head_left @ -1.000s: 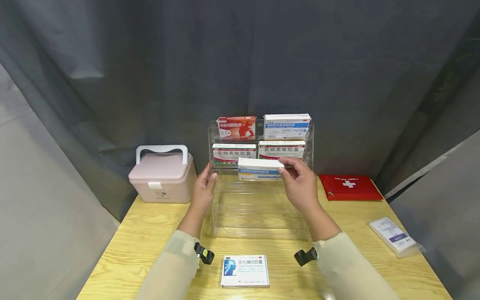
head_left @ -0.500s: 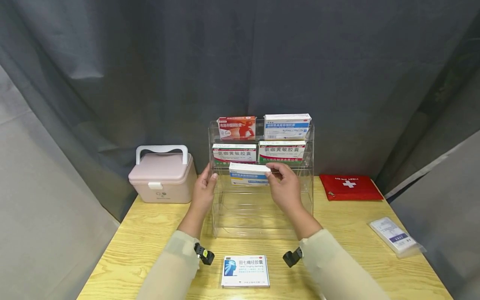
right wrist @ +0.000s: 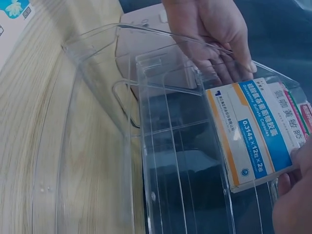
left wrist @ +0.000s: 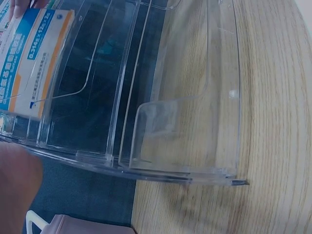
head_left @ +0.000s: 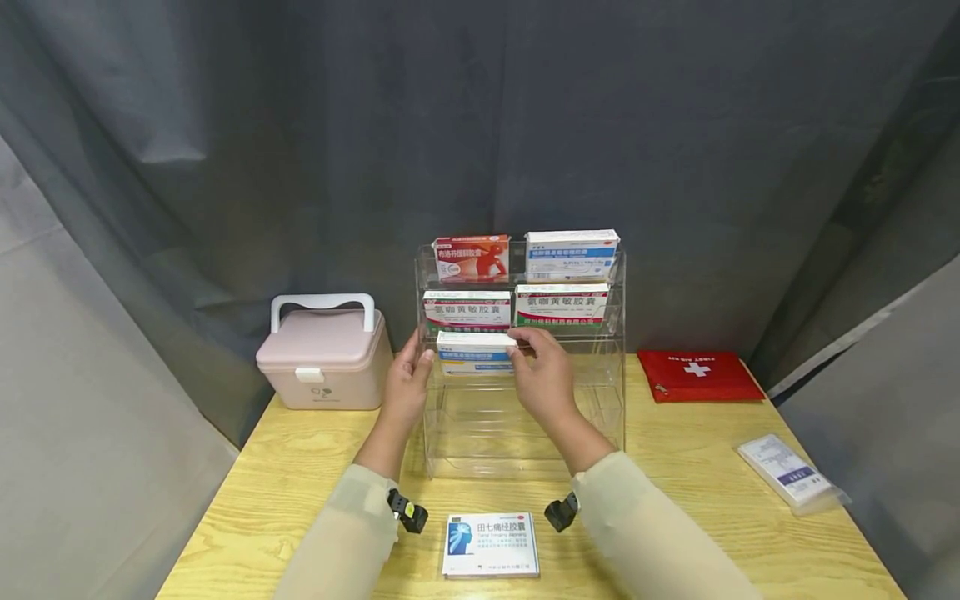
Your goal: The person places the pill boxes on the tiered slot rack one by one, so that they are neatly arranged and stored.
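Note:
A clear tiered display rack [head_left: 525, 421] stands on the wooden table. My right hand [head_left: 546, 375] pinches the right end of a white, blue and orange medicine box [head_left: 472, 354], which sits at the left of the rack's third tier. In the right wrist view, this medicine box [right wrist: 253, 131] lies against the clear tier, thumb on its near end. My left hand [head_left: 406, 379] grips the rack's left side panel; its thumb shows at the panel's edge in the right wrist view, where the left hand [right wrist: 214, 39] is seen. The left wrist view shows only part of that hand.
Upper tiers hold a red box [head_left: 472, 258], a blue-white box [head_left: 572, 255] and two green-red-white boxes [head_left: 562, 306]. Another medicine box [head_left: 491, 544] lies in front. A pink case [head_left: 326, 358] stands left; a red first aid pouch [head_left: 701, 375] and a bagged packet [head_left: 787, 471] lie right.
My right hand has carried the blue and orange medicine box leftward and slightly down, to the left part of the third tier. The left hand has stayed on the rack's side.

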A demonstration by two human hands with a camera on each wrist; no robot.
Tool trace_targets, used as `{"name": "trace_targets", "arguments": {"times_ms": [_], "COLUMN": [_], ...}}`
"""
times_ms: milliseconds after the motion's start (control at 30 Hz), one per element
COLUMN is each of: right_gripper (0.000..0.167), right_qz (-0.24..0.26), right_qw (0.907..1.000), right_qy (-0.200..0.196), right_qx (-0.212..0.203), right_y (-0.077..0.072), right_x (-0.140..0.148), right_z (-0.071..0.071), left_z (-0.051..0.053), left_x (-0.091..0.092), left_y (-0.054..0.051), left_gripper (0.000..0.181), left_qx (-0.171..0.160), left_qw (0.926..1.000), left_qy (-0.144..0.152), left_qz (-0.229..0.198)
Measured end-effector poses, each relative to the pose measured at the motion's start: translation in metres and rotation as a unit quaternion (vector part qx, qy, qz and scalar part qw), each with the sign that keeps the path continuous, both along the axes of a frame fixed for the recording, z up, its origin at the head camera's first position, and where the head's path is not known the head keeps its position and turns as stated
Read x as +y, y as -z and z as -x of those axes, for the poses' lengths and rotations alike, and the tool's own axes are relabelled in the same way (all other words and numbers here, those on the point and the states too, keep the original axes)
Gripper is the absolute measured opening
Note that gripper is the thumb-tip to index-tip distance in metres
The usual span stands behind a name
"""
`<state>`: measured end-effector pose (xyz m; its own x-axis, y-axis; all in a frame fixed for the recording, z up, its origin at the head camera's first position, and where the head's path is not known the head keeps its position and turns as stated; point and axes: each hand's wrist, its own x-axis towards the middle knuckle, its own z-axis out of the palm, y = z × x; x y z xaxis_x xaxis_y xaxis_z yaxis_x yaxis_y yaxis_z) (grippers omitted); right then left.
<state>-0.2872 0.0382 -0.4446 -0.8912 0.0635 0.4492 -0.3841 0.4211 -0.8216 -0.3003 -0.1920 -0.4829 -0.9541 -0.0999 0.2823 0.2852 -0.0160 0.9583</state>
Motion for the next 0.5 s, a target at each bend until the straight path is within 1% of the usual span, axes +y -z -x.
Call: {"name": "trace_targets", "arguments": {"times_ms": [167, 300, 500], "right_gripper": [0.027, 0.026, 0.025], "right_qz": [-0.023, -0.038, -0.055], "right_qw": [0.9995, 0.9991, 0.9983], "right_qy": [0.005, 0.004, 0.005], "right_qx": [0.022, 0.019, 0.019], "right_y": [0.000, 0.001, 0.001], "right_x": [-0.007, -0.012, -0.015], "right_z": [0.001, 0.000, -0.001], "left_z": [0.002, 0.003, 0.001], "left_x": [0.000, -0.001, -0.002], "left_y": [0.000, 0.002, 0.003], "left_gripper": [0.058, 0.059, 0.059], "left_qx": [0.008, 0.008, 0.005], "left_qw": [1.0000, 0.9999, 0.9999], "left_qy": [0.005, 0.008, 0.007], "left_qz": [-0.003, -0.001, 0.007]}}
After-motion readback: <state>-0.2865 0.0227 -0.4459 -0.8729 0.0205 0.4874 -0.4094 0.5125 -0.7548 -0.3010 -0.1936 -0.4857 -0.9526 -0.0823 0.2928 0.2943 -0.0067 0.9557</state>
